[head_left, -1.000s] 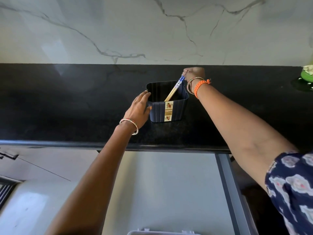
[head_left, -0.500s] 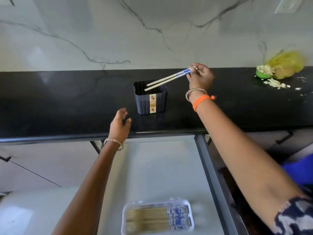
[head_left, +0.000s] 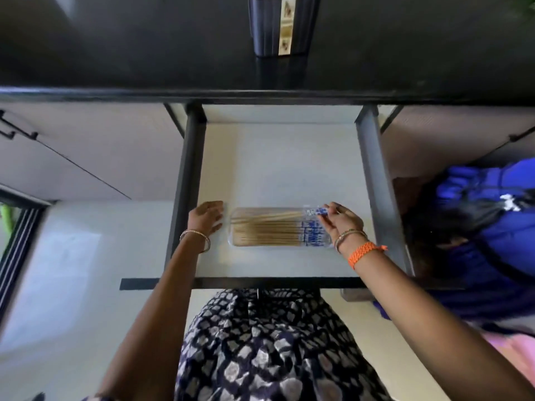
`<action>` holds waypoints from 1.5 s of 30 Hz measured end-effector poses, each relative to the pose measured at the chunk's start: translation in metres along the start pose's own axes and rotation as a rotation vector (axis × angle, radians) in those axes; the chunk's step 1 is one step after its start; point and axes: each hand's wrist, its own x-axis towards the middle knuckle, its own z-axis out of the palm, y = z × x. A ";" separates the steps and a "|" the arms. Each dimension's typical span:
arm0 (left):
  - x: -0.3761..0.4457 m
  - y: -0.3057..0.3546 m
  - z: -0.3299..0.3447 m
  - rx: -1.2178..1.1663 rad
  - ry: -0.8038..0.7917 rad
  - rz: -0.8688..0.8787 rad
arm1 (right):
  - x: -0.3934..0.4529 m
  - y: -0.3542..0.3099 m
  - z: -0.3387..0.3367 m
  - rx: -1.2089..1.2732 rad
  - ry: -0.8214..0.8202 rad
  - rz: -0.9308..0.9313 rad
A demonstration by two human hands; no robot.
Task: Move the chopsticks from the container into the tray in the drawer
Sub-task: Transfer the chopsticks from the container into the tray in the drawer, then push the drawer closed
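The right hand [head_left: 340,222] pinches the blue ends of a pair of chopsticks [head_left: 272,217], its fingertips curled round them over the right end of the clear tray [head_left: 236,241] in the open drawer [head_left: 188,175]; the sticks slant leftward from those fingers across the far side of the pile already in the tray. The left hand [head_left: 207,217] rests flat on the drawer floor, fingers straight and together, just left of the tray. The dark container [head_left: 266,27] stands on the counter [head_left: 115,47], well beyond both hands.
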 end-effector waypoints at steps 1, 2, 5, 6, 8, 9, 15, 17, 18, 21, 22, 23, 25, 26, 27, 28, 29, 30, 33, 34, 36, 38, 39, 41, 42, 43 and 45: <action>-0.003 -0.005 -0.002 -0.037 -0.068 -0.047 | 0.003 0.004 -0.004 -0.041 0.002 0.004; -0.004 -0.011 -0.003 -0.054 -0.129 -0.077 | 0.005 0.006 -0.007 -0.072 0.005 0.009; -0.006 -0.019 -0.002 -0.078 -0.194 -0.094 | 0.009 0.014 -0.007 -0.115 0.040 0.014; -0.006 -0.020 -0.001 -0.081 -0.193 -0.087 | 0.013 0.018 -0.005 -0.131 0.056 0.018; -0.005 -0.020 -0.001 -0.073 -0.200 -0.075 | 0.020 0.025 -0.001 -0.188 0.071 0.027; -0.005 -0.020 -0.001 -0.070 -0.203 -0.075 | 0.023 0.028 0.000 -0.250 0.077 0.026; -0.002 -0.026 -0.001 0.056 -0.155 -0.126 | 0.015 0.029 0.003 -0.809 0.037 -0.157; 0.000 -0.027 0.002 0.134 -0.135 -0.112 | 0.009 0.026 0.000 -1.061 0.003 -0.285; 0.001 -0.028 0.005 0.158 -0.125 -0.100 | 0.005 0.024 -0.002 -1.215 0.016 -0.379; 0.004 -0.029 0.014 0.186 -0.105 -0.073 | 0.001 0.014 -0.012 -1.545 0.194 -0.688; 0.004 -0.030 0.015 0.205 -0.097 -0.065 | 0.002 0.012 -0.014 -1.612 0.193 -0.691; 0.005 -0.031 0.017 0.227 -0.088 -0.058 | 0.005 0.011 -0.015 -1.662 0.161 -0.649; 0.007 -0.032 0.017 0.249 -0.082 -0.059 | 0.012 0.014 -0.016 -1.728 0.108 -0.599; 0.008 -0.034 0.017 0.251 -0.083 -0.063 | 0.013 0.016 -0.017 -1.741 0.109 -0.617; 0.007 -0.035 0.016 0.262 -0.084 -0.062 | 0.014 0.019 -0.018 -1.739 0.119 -0.645; 0.007 -0.037 0.015 0.284 -0.084 -0.061 | 0.014 0.022 -0.020 -1.731 0.131 -0.666; 0.004 -0.039 0.014 0.309 -0.085 -0.060 | 0.013 0.024 -0.024 -1.727 0.138 -0.666; 0.001 -0.042 0.015 0.327 -0.083 -0.065 | 0.011 0.027 -0.027 -1.727 0.143 -0.656; -0.009 -0.046 0.016 0.384 -0.085 -0.113 | 0.006 0.028 -0.035 -1.715 0.123 -0.617; -0.013 -0.044 0.016 0.412 -0.095 -0.115 | 0.002 0.026 -0.037 -1.720 0.100 -0.598; -0.021 -0.037 0.014 0.567 -0.143 -0.059 | -0.007 0.019 -0.037 -1.722 0.058 -0.579; -0.032 -0.024 0.011 0.823 -0.162 0.024 | -0.020 0.009 -0.038 -1.710 0.050 -0.614; -0.042 -0.018 0.011 0.933 -0.127 0.083 | -0.030 0.005 -0.041 -1.702 0.046 -0.675; -0.070 -0.011 0.013 0.994 -0.023 0.264 | -0.057 0.007 -0.054 -1.645 -0.044 -0.781; -0.088 -0.013 0.015 0.947 -0.006 0.376 | -0.073 0.013 -0.063 -1.596 -0.128 -0.813; -0.106 -0.020 0.019 0.899 -0.033 0.473 | -0.087 0.023 -0.073 -1.565 -0.217 -0.844; -0.144 -0.048 0.027 0.957 -0.150 0.591 | -0.109 0.047 -0.097 -1.638 -0.360 -0.964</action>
